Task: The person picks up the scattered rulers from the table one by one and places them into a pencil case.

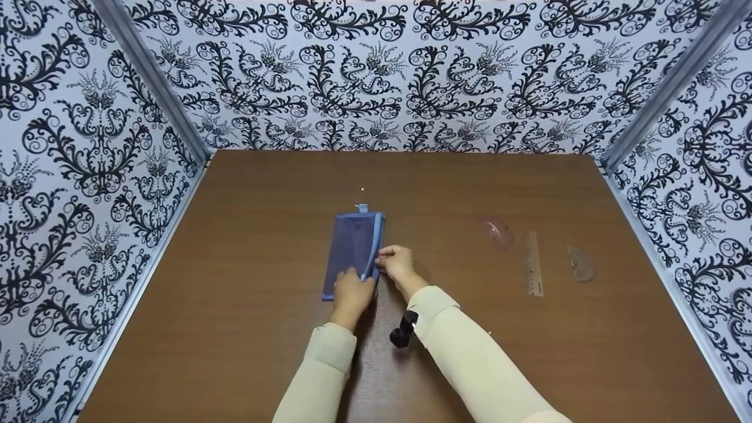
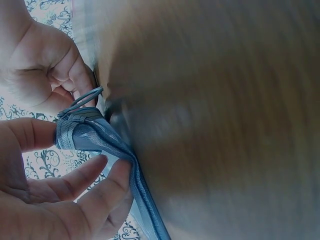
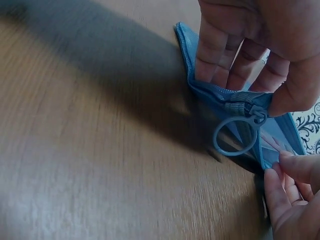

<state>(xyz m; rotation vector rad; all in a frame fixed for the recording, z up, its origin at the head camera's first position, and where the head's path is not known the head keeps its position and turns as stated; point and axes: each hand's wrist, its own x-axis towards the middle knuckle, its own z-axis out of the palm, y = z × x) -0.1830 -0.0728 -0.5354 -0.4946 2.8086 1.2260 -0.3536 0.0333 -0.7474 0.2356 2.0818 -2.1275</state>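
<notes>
A blue mesh zipper pouch (image 1: 351,241) lies lengthwise on the table in the head view. My left hand (image 1: 352,296) grips its near right corner, thumb on one face and fingers on the other, as the left wrist view shows. A ring-shaped zipper pull (image 3: 235,136) hangs at that corner in the right wrist view. Beside it, my right hand (image 1: 399,267) pinches the pouch's right edge between thumb and fingertips. The pouch gapes between the two hands there. In the left wrist view my right hand (image 2: 45,65) appears behind the zipper ring.
To the right on the brown table (image 1: 264,235) lie a pinkish transparent curved piece (image 1: 499,232), a clear ruler (image 1: 533,264) and a clear protractor-like piece (image 1: 581,263). A black device (image 1: 404,330) sits at the right cuff. Patterned walls (image 1: 376,76) enclose the table's back and sides.
</notes>
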